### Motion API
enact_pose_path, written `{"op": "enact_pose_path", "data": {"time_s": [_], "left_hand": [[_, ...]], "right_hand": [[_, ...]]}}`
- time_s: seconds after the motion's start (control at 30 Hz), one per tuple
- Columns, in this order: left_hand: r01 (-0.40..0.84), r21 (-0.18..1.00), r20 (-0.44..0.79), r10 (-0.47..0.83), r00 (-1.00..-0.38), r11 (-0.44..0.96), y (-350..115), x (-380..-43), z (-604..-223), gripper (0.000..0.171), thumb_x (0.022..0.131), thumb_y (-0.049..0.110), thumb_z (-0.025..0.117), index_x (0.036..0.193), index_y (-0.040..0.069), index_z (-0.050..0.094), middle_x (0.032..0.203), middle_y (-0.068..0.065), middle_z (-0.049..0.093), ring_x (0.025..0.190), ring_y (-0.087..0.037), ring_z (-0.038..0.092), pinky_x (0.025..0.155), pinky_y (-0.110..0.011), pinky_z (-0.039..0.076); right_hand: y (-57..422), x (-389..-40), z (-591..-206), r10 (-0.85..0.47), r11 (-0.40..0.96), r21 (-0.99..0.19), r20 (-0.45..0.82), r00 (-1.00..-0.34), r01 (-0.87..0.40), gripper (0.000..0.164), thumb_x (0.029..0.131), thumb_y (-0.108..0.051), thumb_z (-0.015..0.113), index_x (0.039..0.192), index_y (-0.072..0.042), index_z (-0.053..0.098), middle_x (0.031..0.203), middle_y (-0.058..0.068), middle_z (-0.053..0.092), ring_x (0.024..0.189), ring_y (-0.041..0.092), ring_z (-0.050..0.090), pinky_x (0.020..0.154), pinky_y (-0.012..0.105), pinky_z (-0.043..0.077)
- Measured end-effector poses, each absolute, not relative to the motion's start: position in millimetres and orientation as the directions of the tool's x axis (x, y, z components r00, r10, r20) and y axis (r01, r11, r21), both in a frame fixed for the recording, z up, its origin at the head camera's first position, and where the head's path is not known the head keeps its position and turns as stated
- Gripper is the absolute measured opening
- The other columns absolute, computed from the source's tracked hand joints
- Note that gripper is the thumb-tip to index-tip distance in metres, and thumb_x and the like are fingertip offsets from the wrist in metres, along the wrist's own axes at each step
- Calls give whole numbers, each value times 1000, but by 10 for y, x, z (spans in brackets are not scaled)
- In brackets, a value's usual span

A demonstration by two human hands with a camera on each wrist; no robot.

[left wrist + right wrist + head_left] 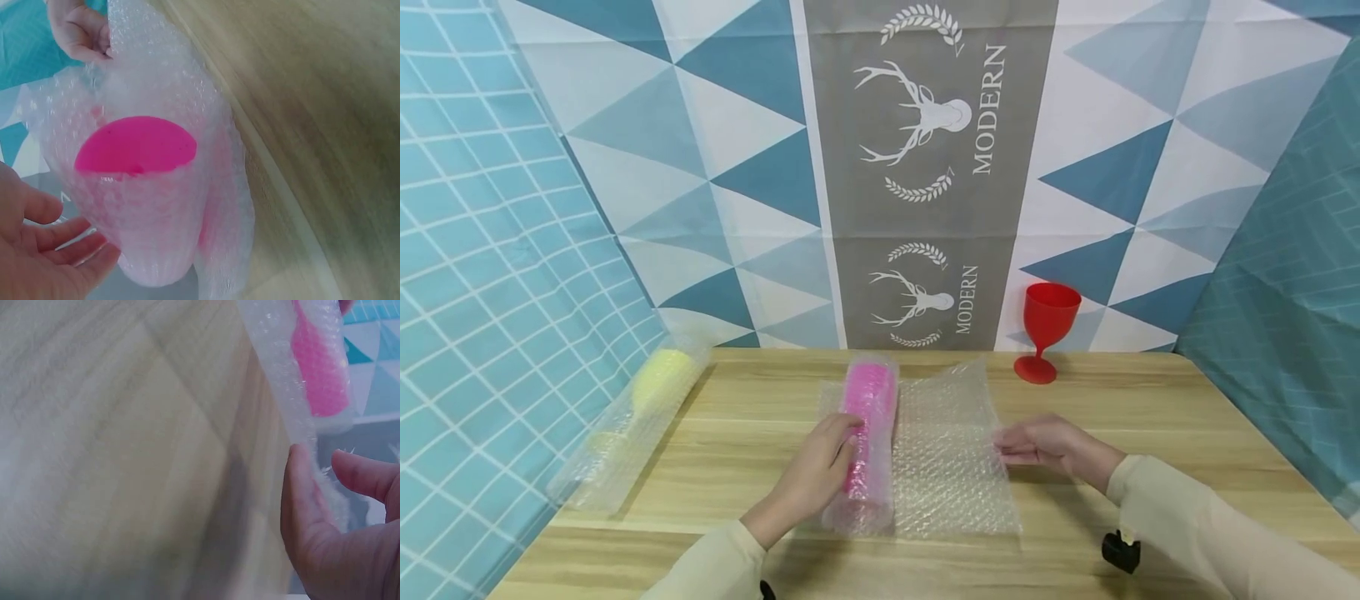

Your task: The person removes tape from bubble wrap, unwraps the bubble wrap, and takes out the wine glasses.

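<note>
A pink goblet (868, 400) lies rolled in bubble wrap (951, 467), whose loose sheet spreads to the right over the table. My left hand (820, 467) rests on the rolled part, and its fingertips touch the wrap. In the left wrist view, the goblet's round pink mouth (137, 145) shows above the film, beside those relaxed fingers (78, 250). At the sheet's free right edge, my right hand (1048, 446) pinches the wrap. The right wrist view has the film edge (322, 478) between thumb and fingers. The goblet's stem and base are mostly veiled by the wrap.
An unwrapped red goblet (1051, 321) stands at the back right of the wooden table (752, 425). Along the left edge lies a yellow object (661, 379) in bubble wrap. Patterned cloth (745, 167) hangs behind the table, with blue cloth (497, 250) at the left side.
</note>
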State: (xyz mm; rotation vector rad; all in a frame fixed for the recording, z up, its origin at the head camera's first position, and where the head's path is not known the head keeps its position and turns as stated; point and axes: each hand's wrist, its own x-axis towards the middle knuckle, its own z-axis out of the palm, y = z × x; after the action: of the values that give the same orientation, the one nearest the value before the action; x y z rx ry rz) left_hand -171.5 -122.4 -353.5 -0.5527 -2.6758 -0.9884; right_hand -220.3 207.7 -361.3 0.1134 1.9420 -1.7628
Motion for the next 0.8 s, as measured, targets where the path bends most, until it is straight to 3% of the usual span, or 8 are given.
{"op": "enact_pose_path", "data": {"time_s": [0.17, 0.27, 0.53, 0.8], "left_hand": [[405, 590, 291, 285, -913, 698, -1239, -1739, -3526, 30, 94, 9, 56, 123, 1, 58, 124, -14, 62, 121, -31, 57, 103, -48, 48], [399, 585, 282, 283, -916, 706, -1240, -1742, -3522, 33, 93, 11, 60, 124, 2, 58, 126, -14, 61, 122, -32, 56, 103, -50, 47], [407, 581, 292, 287, -912, 705, -1206, -1759, -3535, 33, 91, 13, 61, 123, 3, 58, 126, -13, 62, 123, -32, 55, 106, -49, 45], [436, 580, 291, 325, -900, 688, -1152, -1780, -3547, 34, 89, 11, 63, 122, 2, 60, 124, -13, 62, 122, -31, 55, 106, -49, 45]], "right_hand": [[1995, -2224, -3406, -178, 408, -879, -343, -922, 248, 48, 90, -10, 63, 129, 14, 49, 117, 25, 64, 96, 20, 70, 94, 39, 55], [1943, -2252, -3301, -145, 525, -825, -326, -934, 206, 50, 89, -17, 66, 130, 9, 52, 125, 26, 60, 99, 23, 69, 93, 37, 56], [1885, -2287, -3303, -80, 624, -762, -282, -956, 173, 48, 89, -21, 67, 125, 8, 56, 118, 24, 63, 94, 24, 68, 92, 40, 56], [1837, -2336, -3277, -6, 695, -713, -132, -991, 91, 53, 85, -24, 69, 126, 6, 55, 121, 24, 62, 103, 33, 62, 86, 40, 58]]}}
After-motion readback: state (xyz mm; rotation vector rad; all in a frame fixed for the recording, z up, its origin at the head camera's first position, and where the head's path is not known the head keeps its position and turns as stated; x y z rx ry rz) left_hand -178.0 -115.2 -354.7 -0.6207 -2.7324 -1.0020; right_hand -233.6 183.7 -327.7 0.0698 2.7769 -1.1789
